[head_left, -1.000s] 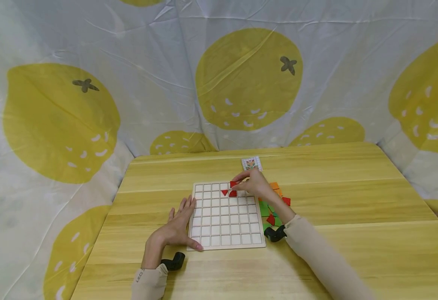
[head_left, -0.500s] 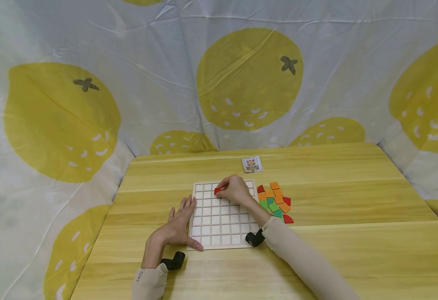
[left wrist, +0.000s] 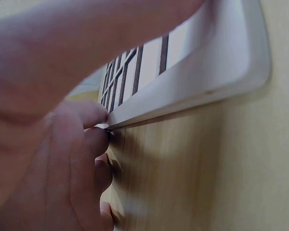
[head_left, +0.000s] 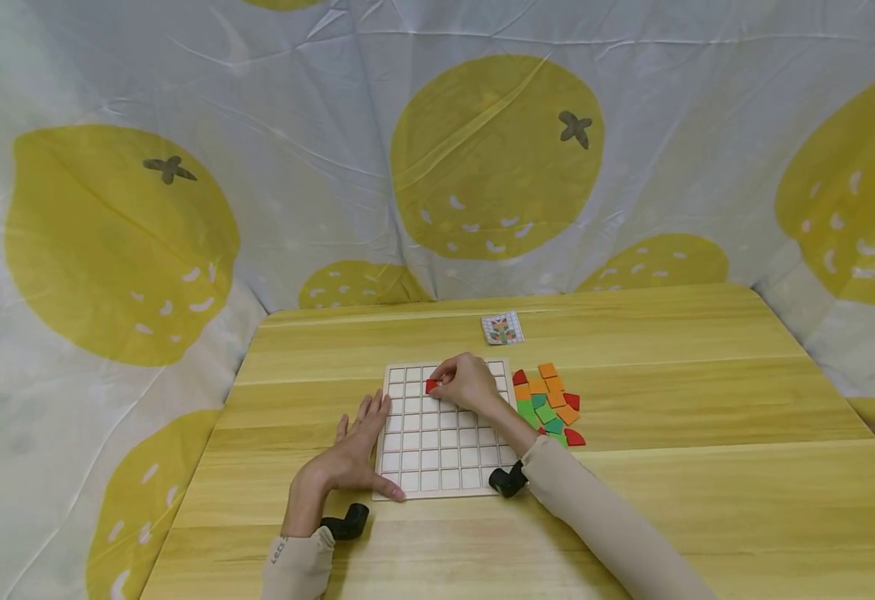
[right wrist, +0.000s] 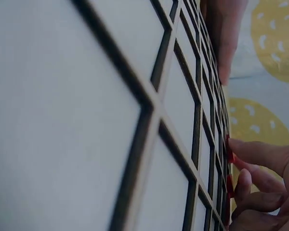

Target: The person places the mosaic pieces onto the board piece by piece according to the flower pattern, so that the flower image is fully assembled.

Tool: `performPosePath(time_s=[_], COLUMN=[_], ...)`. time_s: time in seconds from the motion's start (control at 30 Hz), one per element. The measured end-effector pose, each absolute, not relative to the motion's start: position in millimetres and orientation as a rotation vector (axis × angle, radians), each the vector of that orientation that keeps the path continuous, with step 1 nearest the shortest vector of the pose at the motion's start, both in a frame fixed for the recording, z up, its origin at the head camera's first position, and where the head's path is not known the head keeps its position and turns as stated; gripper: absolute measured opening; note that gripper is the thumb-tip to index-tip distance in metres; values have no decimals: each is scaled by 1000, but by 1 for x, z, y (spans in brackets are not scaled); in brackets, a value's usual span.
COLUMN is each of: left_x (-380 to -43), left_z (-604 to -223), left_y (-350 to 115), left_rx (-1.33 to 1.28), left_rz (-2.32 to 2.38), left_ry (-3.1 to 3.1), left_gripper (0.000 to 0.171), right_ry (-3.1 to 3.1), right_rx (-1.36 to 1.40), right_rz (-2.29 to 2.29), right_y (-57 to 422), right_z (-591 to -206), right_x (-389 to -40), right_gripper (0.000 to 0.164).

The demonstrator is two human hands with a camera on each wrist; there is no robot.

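My right hand [head_left: 471, 385] pinches a small red tile [head_left: 430, 386] between thumb and fingertip, at a cell in the upper left part of the white gridded board [head_left: 448, 458]. In the right wrist view, the fingertips touch the red tile [right wrist: 229, 150], and a second red tile [right wrist: 229, 186] shows beside it. From the head view the hand covers the other red tiles on the board. My left hand [head_left: 355, 450] rests along the board's left side with fingers spread and extended. Its thumb lies over the near left corner, and the left wrist view shows fingertips against the board's edge [left wrist: 183, 96].
Right of the board lie loose orange tiles [head_left: 547, 370], green tiles [head_left: 546, 413] and red tiles [head_left: 574, 437], several in a cluster. Behind the board is a small pattern card [head_left: 502, 327]. Black wrist devices [head_left: 507, 480] hang at both cuffs. A lemon-print cloth [head_left: 497, 158] stands behind the table.
My right hand has moved left across the board from an upper right cell, now holding a red tile at a cell further left. The left hand has stayed in place.
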State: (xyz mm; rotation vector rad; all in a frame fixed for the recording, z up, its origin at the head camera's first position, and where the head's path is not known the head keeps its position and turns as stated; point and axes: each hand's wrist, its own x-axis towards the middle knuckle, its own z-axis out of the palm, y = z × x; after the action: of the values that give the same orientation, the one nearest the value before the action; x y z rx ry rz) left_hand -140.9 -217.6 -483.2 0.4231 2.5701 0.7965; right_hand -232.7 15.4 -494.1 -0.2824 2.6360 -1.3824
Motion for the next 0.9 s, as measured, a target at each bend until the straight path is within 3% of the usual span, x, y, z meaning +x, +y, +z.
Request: performPosePath(time_s=[0.9], left_x=[-141], left_z=[-485], left_y=[-218], left_rx=[436], left_rz=[805], left_ry=[2564], left_gripper=[149], right_ry=[2641], right_rx=[-295], right_rz=[-1402], right_y=[16], right_z=[-499], right_x=[-235], right_gripper=[9])
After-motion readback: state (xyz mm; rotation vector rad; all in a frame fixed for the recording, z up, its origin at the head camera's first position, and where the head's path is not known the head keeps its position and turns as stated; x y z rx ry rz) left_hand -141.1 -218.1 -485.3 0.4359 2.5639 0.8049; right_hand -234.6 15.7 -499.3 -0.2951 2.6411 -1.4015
